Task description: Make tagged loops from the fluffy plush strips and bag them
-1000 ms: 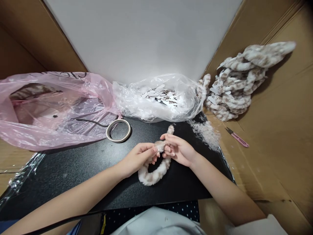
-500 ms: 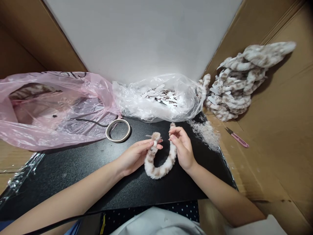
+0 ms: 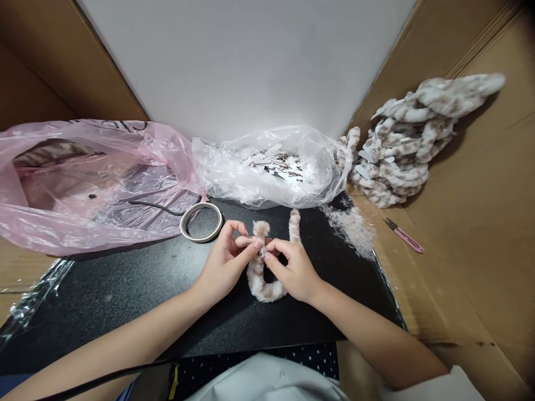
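A fluffy white-and-tan plush strip (image 3: 267, 292), bent in a U, lies on the black table in front of me. My left hand (image 3: 228, 262) pinches its left arm just below the fuzzy tip, thumb on top. My right hand (image 3: 292, 267) reaches across the U and pinches the same left arm from the right, its fingertips close to my left thumb. The strip's other end sticks up behind my right hand, lying loose on the table. Whatever small detail sits between the fingertips is hidden.
A roll of tape (image 3: 201, 222) lies left of my hands, beside a pink plastic bag (image 3: 163, 214). Behind stands a clear bag (image 3: 225, 181) of white flat pieces. At right are loose fluff (image 3: 353, 231), pink thread snips (image 3: 404, 236) and a pile of plush strips (image 3: 407, 150).
My right hand has let go of the strip's right end and moved left to the left arm. My left hand has shifted its grip slightly; the small clear piece by the tip no longer shows.
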The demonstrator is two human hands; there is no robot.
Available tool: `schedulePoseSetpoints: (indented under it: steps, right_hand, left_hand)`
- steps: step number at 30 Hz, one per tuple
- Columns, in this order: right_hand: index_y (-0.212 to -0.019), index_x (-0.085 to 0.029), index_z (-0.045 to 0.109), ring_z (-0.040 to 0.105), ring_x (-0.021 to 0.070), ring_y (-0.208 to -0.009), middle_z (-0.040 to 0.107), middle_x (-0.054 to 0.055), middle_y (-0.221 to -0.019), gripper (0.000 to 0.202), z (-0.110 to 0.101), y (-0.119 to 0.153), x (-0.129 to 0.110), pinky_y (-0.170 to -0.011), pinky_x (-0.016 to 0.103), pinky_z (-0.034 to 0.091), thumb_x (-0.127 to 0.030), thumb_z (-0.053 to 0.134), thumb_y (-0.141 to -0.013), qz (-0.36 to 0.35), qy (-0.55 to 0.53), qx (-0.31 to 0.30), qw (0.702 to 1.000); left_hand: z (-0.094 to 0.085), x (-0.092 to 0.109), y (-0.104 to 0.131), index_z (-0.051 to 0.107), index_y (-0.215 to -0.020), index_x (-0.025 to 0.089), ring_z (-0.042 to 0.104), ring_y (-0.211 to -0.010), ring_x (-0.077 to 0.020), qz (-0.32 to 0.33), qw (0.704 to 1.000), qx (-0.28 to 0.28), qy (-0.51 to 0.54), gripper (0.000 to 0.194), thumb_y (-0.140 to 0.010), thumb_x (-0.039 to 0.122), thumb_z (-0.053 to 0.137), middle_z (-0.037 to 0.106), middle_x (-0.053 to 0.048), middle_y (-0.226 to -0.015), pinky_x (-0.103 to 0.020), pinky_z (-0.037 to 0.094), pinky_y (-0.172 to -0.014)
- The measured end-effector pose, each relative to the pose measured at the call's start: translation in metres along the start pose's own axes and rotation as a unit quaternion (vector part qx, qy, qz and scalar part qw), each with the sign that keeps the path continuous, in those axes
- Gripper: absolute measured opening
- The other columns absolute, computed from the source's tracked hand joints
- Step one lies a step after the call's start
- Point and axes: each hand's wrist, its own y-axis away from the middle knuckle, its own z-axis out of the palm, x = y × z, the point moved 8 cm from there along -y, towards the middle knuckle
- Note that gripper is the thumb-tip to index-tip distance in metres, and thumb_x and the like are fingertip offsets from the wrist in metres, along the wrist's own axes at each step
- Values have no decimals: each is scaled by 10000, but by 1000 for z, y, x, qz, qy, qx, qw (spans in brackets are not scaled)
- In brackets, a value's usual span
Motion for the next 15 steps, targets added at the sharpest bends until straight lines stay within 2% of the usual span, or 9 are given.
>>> schedulePoseSetpoints:
  steps: [2, 4, 7, 9, 11, 13, 15]
  right_hand:
    - [-697, -208, 510, 477, 135, -619, 517, -14, -647, 172, 0, 0, 1, -622, 268, 390, -235, 497, -866, 5, -28, -3, 1000]
    - [-714, -205, 522, 486, 137, -635, 521, -11, -666, 162, 1, 1, 3, -631, 268, 398, -240, 496, -869, 10, -56, -4, 998]
    - [-745, -202, 557, 523, 143, -658, 552, -4, -690, 156, 0, 0, 0, -646, 270, 417, -253, 499, -880, 5, -73, -2, 997]
    - [-763, -205, 581, 553, 149, -685, 585, 1, -714, 150, -12, -3, -5, -677, 275, 435, -264, 514, -883, -14, -51, 19, 998]
    - [-812, -213, 606, 577, 155, -720, 617, 9, -764, 121, -48, -5, -9, -711, 282, 453, -286, 539, -881, -34, -17, 94, 995]
    - [-875, -219, 614, 593, 164, -755, 634, 20, -815, 119, -105, 2, -7, -726, 289, 469, -324, 557, -876, -40, 21, 211, 976]
    - [-895, -208, 606, 602, 179, -783, 639, 37, -834, 171, -169, 20, 1, -726, 298, 480, -370, 555, -870, -20, 95, 313, 945]
  left_hand:
    - [2, 4, 0, 473, -993, 235, 655, -766, -138, 24, 999, -19, -44, 276, -824, 333, 667, 694, 22, -800, -231, 492, -709]
    - [6, 9, 0, 594, -1027, 206, 650, -902, -170, 59, 991, -55, -102, 220, -848, 325, 640, 697, -37, -925, -259, 498, -801]
    - [11, 14, 0, 708, -1023, 186, 629, -1005, -204, 107, 974, -115, -163, 226, -834, 301, 662, 682, -83, -1049, -285, 488, -893]
    - [8, 12, -3, 714, -1081, 202, 635, -1013, -212, 104, 974, -111, -167, 287, -815, 306, 688, 691, -84, -1089, -291, 495, -900]
    - [0, 7, -7, 702, -1132, 214, 647, -1021, -228, 70, 981, -73, -165, 359, -800, 351, 703, 711, -83, -1107, -307, 505, -909]
    - [-9, 4, -10, 694, -1160, 216, 652, -1044, -256, 33, 986, -31, -163, 442, -770, 421, 720, 729, -85, -1104, -334, 509, -931]
    - [-14, 3, -11, 684, -1184, 222, 639, -1095, -284, 9, 989, -2, -151, 530, -726, 483, 739, 733, -84, -1118, -356, 504, -960]
